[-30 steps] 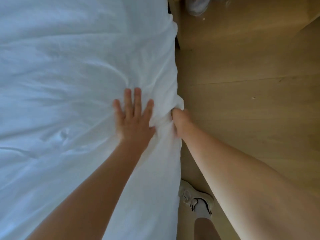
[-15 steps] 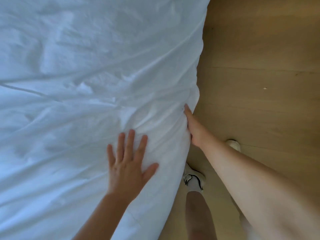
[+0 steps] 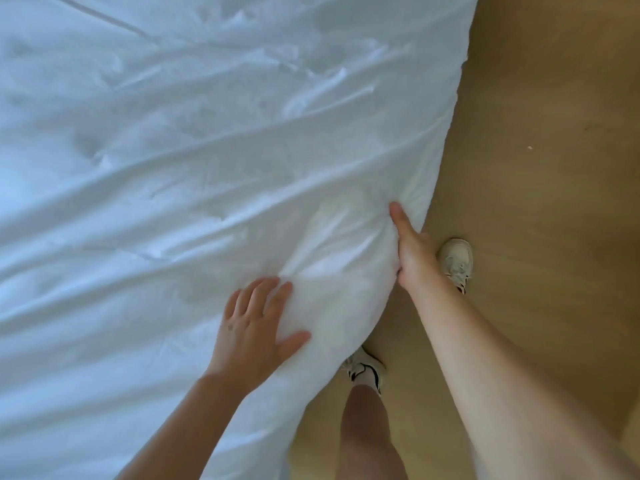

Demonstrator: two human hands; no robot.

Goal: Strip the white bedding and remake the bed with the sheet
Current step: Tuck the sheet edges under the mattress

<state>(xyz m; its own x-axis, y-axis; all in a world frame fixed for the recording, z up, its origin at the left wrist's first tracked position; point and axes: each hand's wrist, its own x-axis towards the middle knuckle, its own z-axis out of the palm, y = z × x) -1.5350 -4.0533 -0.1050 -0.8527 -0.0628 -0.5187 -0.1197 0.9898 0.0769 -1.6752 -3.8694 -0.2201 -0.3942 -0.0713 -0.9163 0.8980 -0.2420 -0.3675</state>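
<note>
two hands on the white sheet, spread over the bed; its side edge ran away from the person beside the floor. left hand pressed flat just inside it, fingers straight, apart. right hand was on the edge itself, thumb along it, fingers hidden, grip unclear.

**Setting:** bedroom; whether in a private home or a lodging cannot be told.

**Evidence:**
- One bed, filling the left and middle of the view from near to far.
- A creased white sheet covers the bed and drapes over its right-hand edge.
- A warm-toned wooden floor in broad boards runs along the right of the bed.
- A person stands on the floor just beside the bed, wearing a near pale trainer and a far pale trainer.
</note>
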